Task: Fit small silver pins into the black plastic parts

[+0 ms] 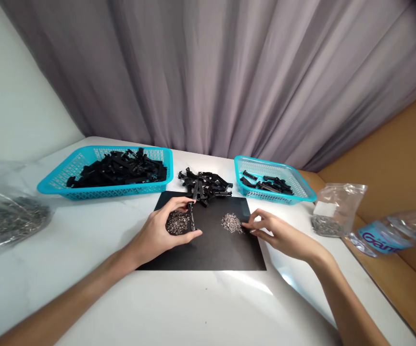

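Note:
My left hand [160, 230] holds a slim black part [192, 216] upright between thumb and fingers, over the left side of a black mat [208, 254]. Behind those fingers lies a pile of small metal pieces [177, 222], partly hidden. At the right edge of a second pile of small metal pieces [232, 223] is my right hand [276, 233], its thumb and fingertips nearly together. Whatever is between those fingertips is too small to make out. Beyond the mat's back edge sits a heap of black parts [206, 185].
A blue basket [121, 191] full of black parts stands at the back left, a smaller blue basket [274, 196] with several parts at the back right. Bags of metal pieces [16, 216] [328, 225] lie at both sides. A plastic bottle [391, 235] lies far right.

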Tool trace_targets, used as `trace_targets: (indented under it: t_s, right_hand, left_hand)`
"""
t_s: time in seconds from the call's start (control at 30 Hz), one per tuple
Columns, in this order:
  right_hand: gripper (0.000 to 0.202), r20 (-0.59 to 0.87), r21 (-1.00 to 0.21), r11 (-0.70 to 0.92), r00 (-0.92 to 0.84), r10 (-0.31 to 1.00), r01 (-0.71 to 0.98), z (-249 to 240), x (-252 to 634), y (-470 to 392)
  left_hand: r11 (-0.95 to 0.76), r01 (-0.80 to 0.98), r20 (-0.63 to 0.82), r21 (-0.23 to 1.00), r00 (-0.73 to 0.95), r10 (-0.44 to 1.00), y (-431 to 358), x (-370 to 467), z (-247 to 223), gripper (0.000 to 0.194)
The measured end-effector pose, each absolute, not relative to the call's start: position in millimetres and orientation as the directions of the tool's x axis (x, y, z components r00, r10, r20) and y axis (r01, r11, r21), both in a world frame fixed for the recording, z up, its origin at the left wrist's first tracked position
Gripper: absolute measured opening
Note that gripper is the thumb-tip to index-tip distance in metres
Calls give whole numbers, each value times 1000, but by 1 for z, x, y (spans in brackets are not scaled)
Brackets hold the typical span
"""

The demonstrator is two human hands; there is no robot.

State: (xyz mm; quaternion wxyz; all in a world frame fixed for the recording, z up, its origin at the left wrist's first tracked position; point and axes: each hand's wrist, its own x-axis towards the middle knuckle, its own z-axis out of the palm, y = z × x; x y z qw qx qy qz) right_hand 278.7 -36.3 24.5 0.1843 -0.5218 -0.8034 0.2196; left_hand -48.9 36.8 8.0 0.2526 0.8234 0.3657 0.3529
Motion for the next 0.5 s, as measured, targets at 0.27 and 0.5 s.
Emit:
trace_targets:
  t_s: [0.27, 0.5]
  right_hand:
    - [15, 184, -500, 265, -197, 963, 824, 14, 274, -29]
    - [18, 194, -667, 278, -198, 961, 691, 18, 263, -30]
  left_hand:
    - [-630, 416, 408, 656, 506, 760, 35, -48, 6, 64]
    - [-639, 411, 398, 650, 531, 748, 34, -47, 5, 64]
